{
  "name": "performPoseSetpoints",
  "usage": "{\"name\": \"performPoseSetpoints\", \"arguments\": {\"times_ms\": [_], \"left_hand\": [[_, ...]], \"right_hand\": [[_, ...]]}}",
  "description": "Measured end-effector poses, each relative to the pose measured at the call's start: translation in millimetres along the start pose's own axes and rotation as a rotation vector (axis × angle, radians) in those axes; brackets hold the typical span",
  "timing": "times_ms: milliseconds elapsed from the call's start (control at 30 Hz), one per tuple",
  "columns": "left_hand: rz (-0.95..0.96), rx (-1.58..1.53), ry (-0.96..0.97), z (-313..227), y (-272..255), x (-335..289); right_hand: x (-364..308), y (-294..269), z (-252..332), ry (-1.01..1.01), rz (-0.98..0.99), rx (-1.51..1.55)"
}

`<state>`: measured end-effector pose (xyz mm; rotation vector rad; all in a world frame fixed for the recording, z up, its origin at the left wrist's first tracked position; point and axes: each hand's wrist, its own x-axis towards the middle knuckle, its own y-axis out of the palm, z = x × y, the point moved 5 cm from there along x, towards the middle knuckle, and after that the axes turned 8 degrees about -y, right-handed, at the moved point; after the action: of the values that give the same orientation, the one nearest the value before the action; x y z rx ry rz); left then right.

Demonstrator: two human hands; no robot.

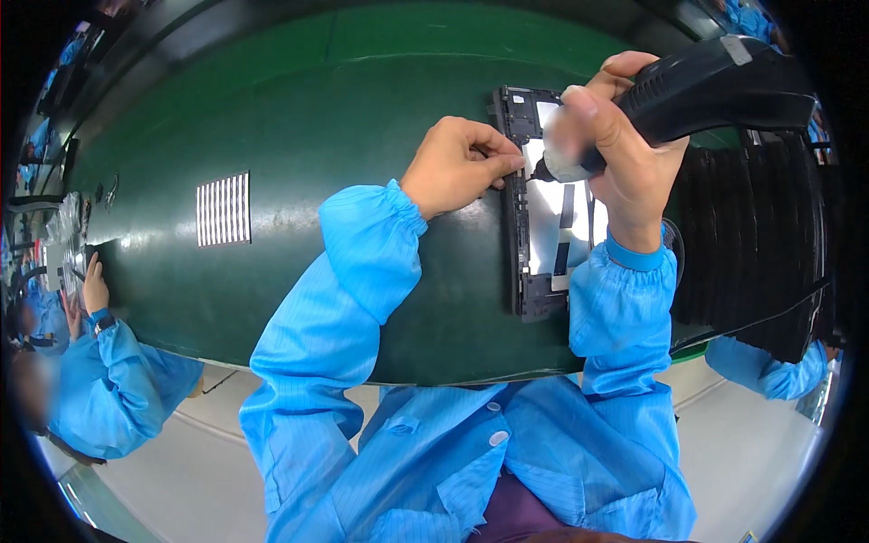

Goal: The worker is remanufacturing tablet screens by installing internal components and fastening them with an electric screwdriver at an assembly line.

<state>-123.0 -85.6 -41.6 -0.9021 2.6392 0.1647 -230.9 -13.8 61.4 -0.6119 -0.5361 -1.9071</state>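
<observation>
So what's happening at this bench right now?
A person in a blue smock stands at a green work surface. The right hand grips a black powered screwdriver, its tip down at the left edge of a flat black device frame. The left hand pinches that same edge beside the tip. A white striped card lies to the left, and a co-worker's hand rests at the far left.

I am looking at a factory assembly line: a long green conveyor belt, workers in blue anti-static smocks seated along it, a black ribbed tray stack, and a powered screwdriver.
</observation>
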Motion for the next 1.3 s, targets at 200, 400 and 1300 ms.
{"name": "performPoseSetpoints", "arguments": {"times_ms": [200, 400, 1300], "left_hand": [[-0.087, 0.042, 0.001, 3, -2, 4], [-0.004, 0.008, -0.114, 3, -3, 11], [-0.026, 0.009, -0.100, 3, -2, 11]], "right_hand": [[2, 2, -12, -0.018, 0.049, -0.077], [3, 4, -17, -0.032, 0.115, -0.143], [-14, 8, -17, -0.079, -0.050, -0.281]]}}
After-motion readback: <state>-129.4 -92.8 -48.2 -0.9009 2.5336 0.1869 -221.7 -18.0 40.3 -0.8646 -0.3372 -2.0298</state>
